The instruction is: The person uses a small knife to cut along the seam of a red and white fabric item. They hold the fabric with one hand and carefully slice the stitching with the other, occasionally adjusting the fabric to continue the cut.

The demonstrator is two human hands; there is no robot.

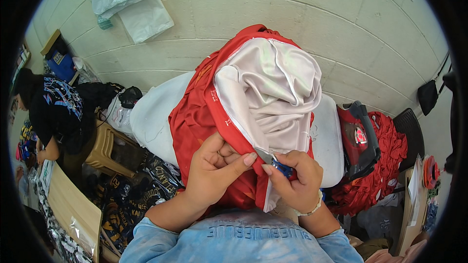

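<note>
A red garment (192,119) with a shiny white inner side (273,85) is bunched up in front of me. My left hand (214,168) pinches its red edge between thumb and fingers. In my right hand (300,180) are small thread snips (281,166) with a blue handle, held between thumb and fingers. Their metal blade lies against the edge of the cloth, close to my left thumb. Whether the blade is cutting a thread cannot be made out.
Beneath the garment is a white padded board (156,109). On the right are a dark-and-red case (360,136) and a red cloth heap (390,141). Dark printed clothes (139,190), a tan plastic stool (105,148) and another person (53,97) are at left. A pale wall (302,14) stands behind.
</note>
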